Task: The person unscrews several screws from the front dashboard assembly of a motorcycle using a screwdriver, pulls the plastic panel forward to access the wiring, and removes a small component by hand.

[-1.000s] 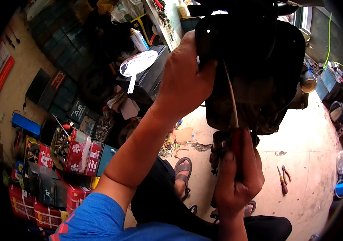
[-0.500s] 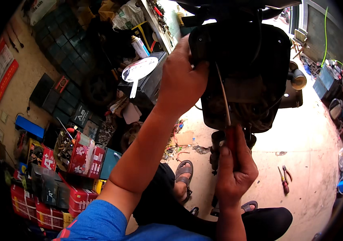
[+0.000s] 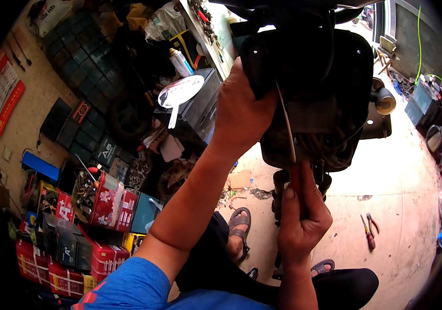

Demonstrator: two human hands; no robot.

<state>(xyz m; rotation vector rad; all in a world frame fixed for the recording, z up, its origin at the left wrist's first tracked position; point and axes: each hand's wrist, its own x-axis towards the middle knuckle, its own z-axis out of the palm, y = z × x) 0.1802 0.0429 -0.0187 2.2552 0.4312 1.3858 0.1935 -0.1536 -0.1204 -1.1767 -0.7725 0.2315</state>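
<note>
The dark underside housing of a vehicle (image 3: 340, 98) fills the upper centre, with exhaust-like metal (image 3: 384, 101) at its right. My left hand (image 3: 241, 111) grips the housing's left edge, thumb against it, fingertips hidden behind the panel. Below it, my right hand (image 3: 303, 217) is wrapped round the red handle of a screwdriver (image 3: 296, 173). Its long thin shaft rises steeply into the housing beside my left thumb; the tip cannot be made out in the shadow.
A hand fan (image 3: 179, 92) and spray can (image 3: 181, 63) sit by a black box. Stacked red boxes (image 3: 107, 263) and tins of tools crowd the left. Pliers (image 3: 373, 225) and another screwdriver (image 3: 370, 240) lie on the floor, near my sandalled feet. Clutter lines the right wall.
My left hand and the housing's upper edge sit somewhat lower in the picture; the view has shifted slightly. My right hand has edged left, still round the screwdriver, whose shaft stays in the housing.
</note>
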